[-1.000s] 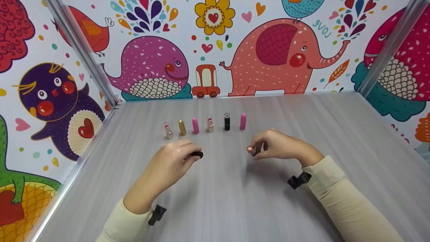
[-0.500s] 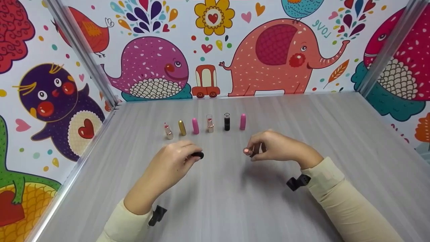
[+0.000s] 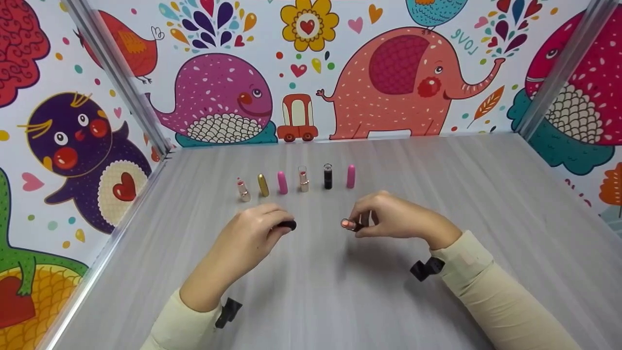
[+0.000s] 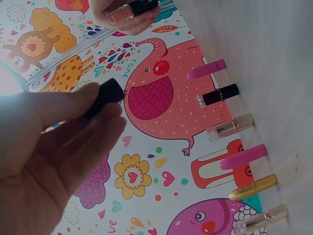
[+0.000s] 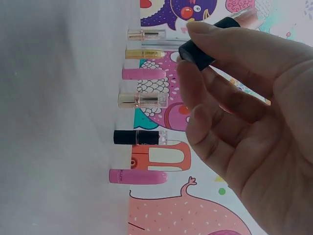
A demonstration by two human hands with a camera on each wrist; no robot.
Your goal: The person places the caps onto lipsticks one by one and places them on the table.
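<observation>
My left hand (image 3: 252, 231) pinches a small black lipstick cap (image 4: 108, 98) between thumb and fingers, above the table. To its right, my right hand (image 3: 396, 214) grips a lipstick (image 5: 208, 46) by its black base. The lipstick's peach-pink tip, inside a clear section, points left toward the cap, with a gap between the two. Behind both hands several lipsticks stand in a row: a clear and rose-gold one (image 3: 243, 189), a gold one (image 3: 263, 185), a pink one (image 3: 282, 183), another clear and rose-gold one (image 3: 304, 181), a black one (image 3: 328, 177) and a second pink one (image 3: 351, 177).
The grey wood-grain table (image 3: 311, 301) extends under both hands. Walls printed with cartoon animals, among them an elephant (image 3: 398, 107) and a whale (image 3: 223, 92), close off the back and sides. Metal posts (image 3: 121, 78) stand at the corners.
My right hand has moved left and slightly toward me, tilting the lipstick so its tip points left. The left hand with the cap has barely moved. The row stands unchanged.
</observation>
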